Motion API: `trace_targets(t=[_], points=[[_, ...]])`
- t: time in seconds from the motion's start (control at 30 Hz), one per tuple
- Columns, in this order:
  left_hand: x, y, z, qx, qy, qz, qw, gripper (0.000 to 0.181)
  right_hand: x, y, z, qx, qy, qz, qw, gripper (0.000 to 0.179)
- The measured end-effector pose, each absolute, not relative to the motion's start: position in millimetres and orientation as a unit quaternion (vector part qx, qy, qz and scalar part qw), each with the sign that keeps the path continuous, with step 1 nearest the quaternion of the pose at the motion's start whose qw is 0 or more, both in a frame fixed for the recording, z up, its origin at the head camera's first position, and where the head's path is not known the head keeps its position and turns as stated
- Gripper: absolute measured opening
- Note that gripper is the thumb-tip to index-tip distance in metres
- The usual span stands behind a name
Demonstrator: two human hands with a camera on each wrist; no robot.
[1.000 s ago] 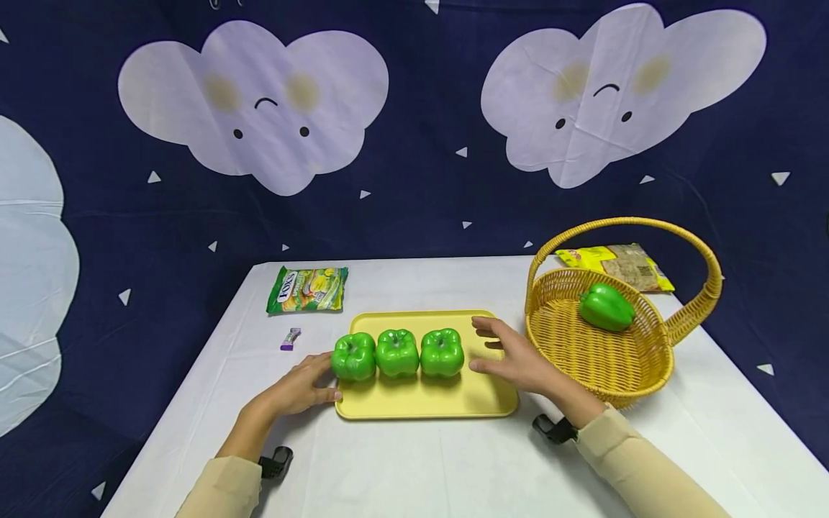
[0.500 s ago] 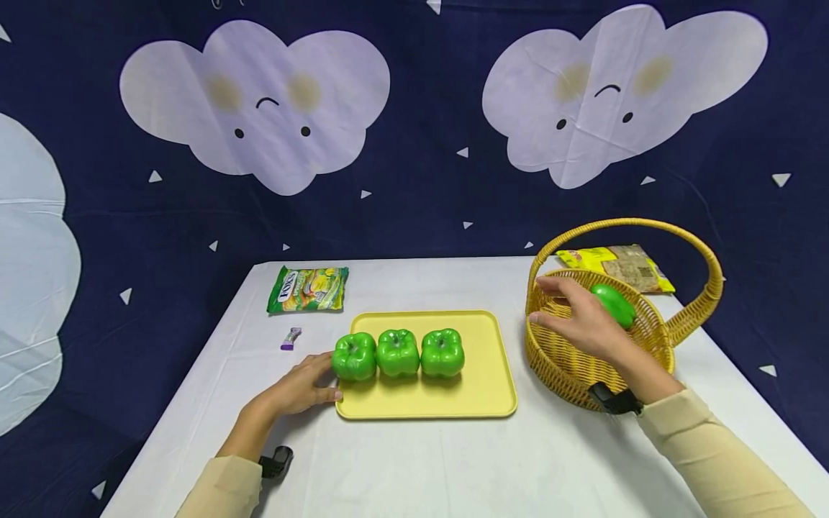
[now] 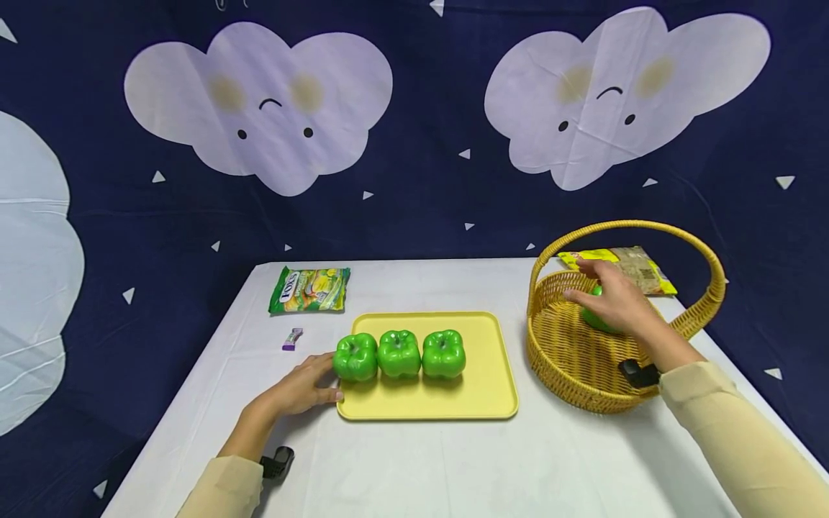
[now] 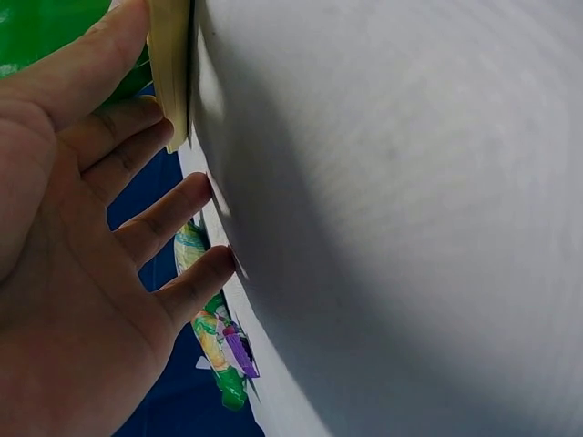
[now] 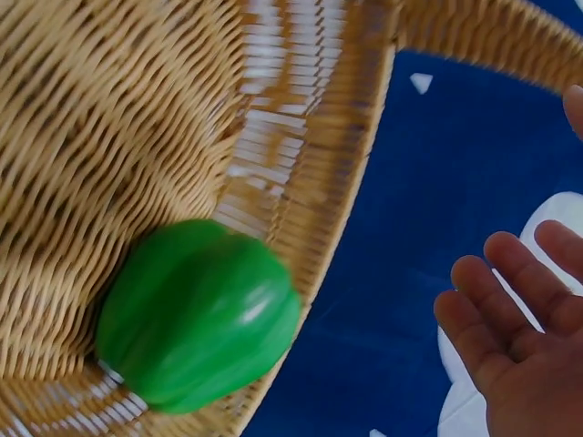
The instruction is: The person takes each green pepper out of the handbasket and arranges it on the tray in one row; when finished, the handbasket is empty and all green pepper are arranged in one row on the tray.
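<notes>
Three green bell peppers [image 3: 399,354] stand in a row on a yellow tray [image 3: 486,388] in the head view. My left hand [image 3: 301,385] rests at the tray's left edge, its thumb by the rim and its fingers loosely spread beside the leftmost pepper; the left wrist view shows the hand [image 4: 82,246] with relaxed fingers along the tray's side. Over the wicker basket [image 3: 563,360] on the right hovers my right hand [image 3: 615,295], thumb and fingers apart and holding nothing. Another green bell pepper [image 5: 196,314] lies inside the basket, partly hidden by that hand in the head view.
A green candy bag [image 3: 309,290] and a small purple-wrapped candy [image 3: 292,339] lie at the back left. Behind the basket is a yellow packet [image 3: 648,270]. The basket's tall handle [image 3: 622,224] arches above it. A dark blue cloth with clouds hangs behind the table.
My right hand has moved right from above the tray's right side to over the pepper in the basket. The left hand and the three peppers on the tray have stayed in place.
</notes>
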State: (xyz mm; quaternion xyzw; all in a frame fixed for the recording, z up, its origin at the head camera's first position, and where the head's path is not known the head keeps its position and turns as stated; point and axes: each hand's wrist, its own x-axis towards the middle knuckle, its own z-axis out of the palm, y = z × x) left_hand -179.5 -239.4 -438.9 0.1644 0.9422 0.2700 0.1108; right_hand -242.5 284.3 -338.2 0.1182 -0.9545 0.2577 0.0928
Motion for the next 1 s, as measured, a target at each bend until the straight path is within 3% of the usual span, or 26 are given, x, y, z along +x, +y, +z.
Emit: trace_targets(t=[0.27,0.53,1.0], points=[[-179.4,-239.2,-438.9,0.170,0.941,0.271,0.107,0.073,-263.6,302.8,-348.1,0.087,-0.965,0.244,0.048,0.079],[-179.7,-239.0,-438.0,0.170,0.942,0.269,0.108,0.073,-279.2,320.1,-360.0,0.060,-0.968,0.241,0.030,0.086],[-179.3,-239.6,-438.7,0.169,0.942,0.267,0.110,0.074,-290.0,339.5,-381.2,0.039,-0.981,0.191,0.015,0.084]])
